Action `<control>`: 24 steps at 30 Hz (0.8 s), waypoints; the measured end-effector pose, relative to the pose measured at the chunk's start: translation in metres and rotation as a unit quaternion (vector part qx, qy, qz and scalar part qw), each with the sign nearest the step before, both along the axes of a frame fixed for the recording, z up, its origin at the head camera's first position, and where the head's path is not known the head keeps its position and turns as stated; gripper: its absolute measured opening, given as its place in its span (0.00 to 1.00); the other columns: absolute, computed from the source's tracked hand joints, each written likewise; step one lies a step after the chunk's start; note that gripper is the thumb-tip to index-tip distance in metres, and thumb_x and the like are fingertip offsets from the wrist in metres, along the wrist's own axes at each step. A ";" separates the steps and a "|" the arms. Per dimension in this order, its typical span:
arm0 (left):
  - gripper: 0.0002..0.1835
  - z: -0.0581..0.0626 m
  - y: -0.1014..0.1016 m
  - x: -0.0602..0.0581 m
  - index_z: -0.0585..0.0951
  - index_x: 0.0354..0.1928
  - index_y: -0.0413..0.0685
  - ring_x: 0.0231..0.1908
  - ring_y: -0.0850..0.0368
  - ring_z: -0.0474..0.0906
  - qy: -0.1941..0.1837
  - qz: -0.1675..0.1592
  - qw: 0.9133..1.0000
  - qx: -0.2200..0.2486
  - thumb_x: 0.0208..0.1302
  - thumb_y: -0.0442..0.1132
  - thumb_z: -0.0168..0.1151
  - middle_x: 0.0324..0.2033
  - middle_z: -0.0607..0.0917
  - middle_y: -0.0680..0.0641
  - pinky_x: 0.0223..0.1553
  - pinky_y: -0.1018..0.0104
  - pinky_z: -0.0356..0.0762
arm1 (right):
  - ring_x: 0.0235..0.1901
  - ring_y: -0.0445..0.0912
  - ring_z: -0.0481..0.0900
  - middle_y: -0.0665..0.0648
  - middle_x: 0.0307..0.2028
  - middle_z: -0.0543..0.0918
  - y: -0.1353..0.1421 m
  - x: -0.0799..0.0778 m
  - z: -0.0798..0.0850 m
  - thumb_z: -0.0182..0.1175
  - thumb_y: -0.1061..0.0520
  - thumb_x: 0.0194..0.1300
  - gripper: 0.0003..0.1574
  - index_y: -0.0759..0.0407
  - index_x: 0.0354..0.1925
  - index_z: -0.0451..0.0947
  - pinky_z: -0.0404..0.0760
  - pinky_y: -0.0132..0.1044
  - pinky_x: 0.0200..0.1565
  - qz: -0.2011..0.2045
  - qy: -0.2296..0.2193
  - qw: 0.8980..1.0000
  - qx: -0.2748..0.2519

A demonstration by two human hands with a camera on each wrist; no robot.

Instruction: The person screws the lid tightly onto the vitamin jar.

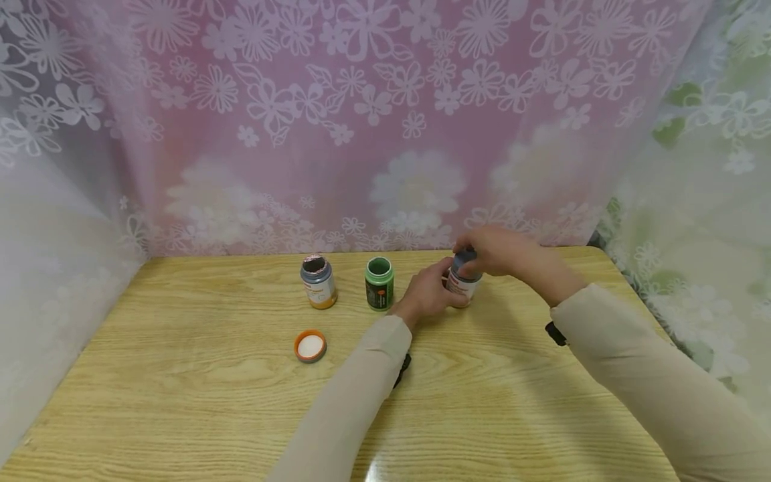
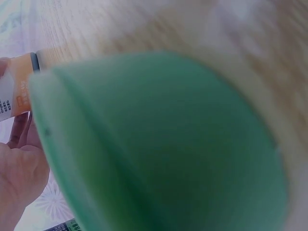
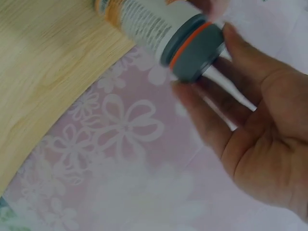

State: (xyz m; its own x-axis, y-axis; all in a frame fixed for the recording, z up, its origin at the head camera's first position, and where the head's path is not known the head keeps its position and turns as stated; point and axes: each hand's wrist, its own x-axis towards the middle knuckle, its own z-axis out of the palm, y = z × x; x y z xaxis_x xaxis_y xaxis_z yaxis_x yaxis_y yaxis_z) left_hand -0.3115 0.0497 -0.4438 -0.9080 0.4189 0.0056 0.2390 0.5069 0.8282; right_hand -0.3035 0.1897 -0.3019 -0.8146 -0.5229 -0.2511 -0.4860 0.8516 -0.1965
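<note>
Toward the right rear of the table stands a white-labelled jar (image 1: 461, 286) with a dark grey lid (image 3: 199, 52). My left hand (image 1: 429, 291) grips its body from the left. From above, my right hand (image 1: 498, 250) pinches the lid between thumb and fingers. An orange ring shows between lid and jar in the right wrist view. In the left wrist view, part of the jar's orange-and-white label (image 2: 23, 86) appears beside the left hand (image 2: 21, 175). A large, blurred green rounded thing (image 2: 183, 139) fills most of that view.
Left of my hands stand an open green jar (image 1: 379, 289) and an open grey jar (image 1: 319, 286) with torn foil at its mouth. An orange-rimmed lid (image 1: 310, 347) lies inside-up before them. Floral curtains (image 1: 373, 134) hang behind and beside the wooden table (image 1: 181, 375).
</note>
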 end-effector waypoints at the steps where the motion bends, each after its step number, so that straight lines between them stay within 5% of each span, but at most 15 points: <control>1: 0.33 0.000 0.000 0.000 0.70 0.62 0.62 0.47 0.62 0.76 0.003 0.000 1.000 -0.002 0.54 0.47 0.73 0.48 0.79 0.57 0.48 0.64 0.75 | 0.44 0.55 0.79 0.63 0.48 0.80 -0.002 0.001 0.000 0.65 0.54 0.63 0.26 0.66 0.55 0.76 0.78 0.48 0.43 -0.011 0.004 1.000 0.006; 14: 0.31 0.000 0.003 0.000 0.72 0.60 0.63 0.47 0.61 0.77 0.006 -0.001 1.000 -0.006 0.54 0.47 0.73 0.48 0.80 0.57 0.47 0.65 0.75 | 0.26 0.48 0.76 0.57 0.30 0.79 -0.007 0.009 -0.009 0.62 0.46 0.66 0.21 0.65 0.39 0.78 0.76 0.40 0.28 -0.077 0.050 0.996 0.012; 17: 0.33 0.001 0.001 0.000 0.72 0.62 0.63 0.47 0.61 0.77 0.001 0.003 1.000 -0.010 0.54 0.47 0.73 0.48 0.80 0.57 0.47 0.64 0.74 | 0.30 0.52 0.78 0.61 0.36 0.80 -0.005 0.010 -0.014 0.56 0.40 0.69 0.29 0.66 0.47 0.76 0.76 0.44 0.30 -0.088 0.074 0.993 0.019; 20: 0.36 0.001 0.001 -0.001 0.69 0.65 0.63 0.47 0.61 0.76 -0.002 0.001 1.000 -0.012 0.54 0.46 0.73 0.49 0.79 0.56 0.48 0.64 0.74 | 0.49 0.61 0.76 0.68 0.54 0.76 0.004 0.006 -0.014 0.52 0.40 0.71 0.33 0.64 0.60 0.71 0.75 0.55 0.46 -0.056 0.081 0.995 0.008; 24: 0.37 0.001 -0.001 -0.002 0.68 0.66 0.60 0.46 0.61 0.77 -0.002 -0.006 1.000 -0.004 0.54 0.46 0.73 0.48 0.79 0.55 0.47 0.64 0.75 | 0.64 0.64 0.61 0.68 0.65 0.66 0.020 -0.002 -0.010 0.60 0.52 0.68 0.30 0.62 0.64 0.69 0.64 0.60 0.59 0.056 0.033 0.996 -0.053</control>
